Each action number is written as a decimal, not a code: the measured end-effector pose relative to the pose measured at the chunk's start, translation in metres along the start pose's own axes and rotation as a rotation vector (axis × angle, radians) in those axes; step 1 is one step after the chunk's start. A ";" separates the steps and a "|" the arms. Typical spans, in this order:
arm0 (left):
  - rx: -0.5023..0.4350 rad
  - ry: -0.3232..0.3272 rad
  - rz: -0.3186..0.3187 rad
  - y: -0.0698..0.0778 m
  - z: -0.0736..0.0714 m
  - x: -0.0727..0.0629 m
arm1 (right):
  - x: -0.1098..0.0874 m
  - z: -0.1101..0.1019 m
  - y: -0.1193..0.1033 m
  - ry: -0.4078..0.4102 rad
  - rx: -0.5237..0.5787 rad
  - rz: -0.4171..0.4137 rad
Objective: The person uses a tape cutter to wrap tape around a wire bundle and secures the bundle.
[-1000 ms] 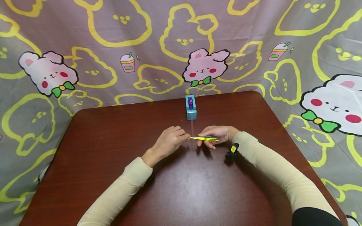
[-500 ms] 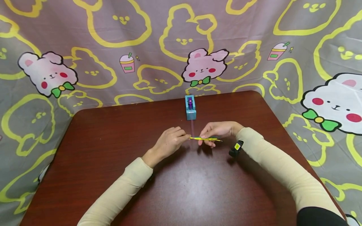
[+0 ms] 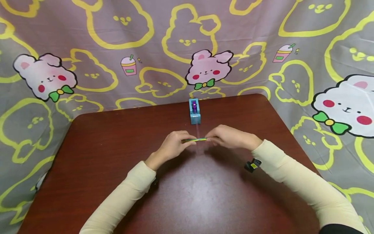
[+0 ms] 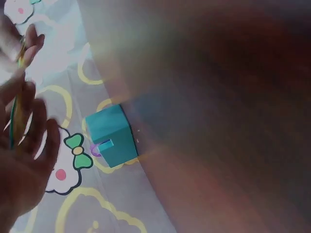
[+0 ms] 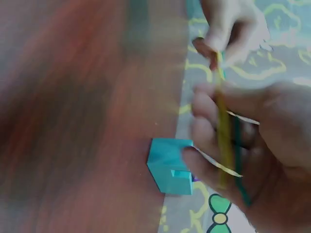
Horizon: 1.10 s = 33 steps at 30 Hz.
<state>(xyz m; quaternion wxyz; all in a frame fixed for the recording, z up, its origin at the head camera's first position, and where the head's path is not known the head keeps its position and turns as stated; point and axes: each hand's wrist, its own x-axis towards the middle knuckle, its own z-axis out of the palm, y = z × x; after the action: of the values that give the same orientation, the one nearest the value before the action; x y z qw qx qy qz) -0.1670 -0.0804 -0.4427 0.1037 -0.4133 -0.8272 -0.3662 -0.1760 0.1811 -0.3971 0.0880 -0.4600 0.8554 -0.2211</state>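
Note:
My left hand and right hand face each other above the table, pinching a thin bundle of strands between them. In the right wrist view the bundle shows yellow, green and white strands running along the palm of the right hand. There the left hand pinches the far end. A strip of clear tape stretches from the blue tape dispenser to the bundle, meeting it between the hands. In the left wrist view, part of the bundle lies within the left hand.
The dispenser, with a purple roll in it, stands near the back edge of the brown table. Behind and beside it hangs a patterned cloth. A black wrist device sits below the right sleeve.
My left fingers now reach further along the bundle, with strands showing beneath them. The right hand has turned over the right end and pinches it; its forearm has swung right.

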 end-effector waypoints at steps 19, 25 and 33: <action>-0.769 -0.472 -0.689 -0.027 -0.012 0.023 | -0.014 0.047 0.008 0.443 -0.776 -0.250; -0.690 -0.416 -0.618 -0.024 -0.010 0.022 | -0.014 0.044 0.007 0.401 -0.757 -0.223; -0.441 -0.238 -0.509 -0.010 -0.013 0.020 | -0.004 0.022 0.001 0.287 -0.549 -0.139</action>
<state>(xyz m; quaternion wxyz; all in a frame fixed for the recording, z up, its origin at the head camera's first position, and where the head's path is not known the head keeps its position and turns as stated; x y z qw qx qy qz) -0.1890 -0.0807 -0.4293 -0.1796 -0.2463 -0.8111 -0.4992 -0.1662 0.1784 -0.4174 -0.1762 -0.4881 0.8534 -0.0500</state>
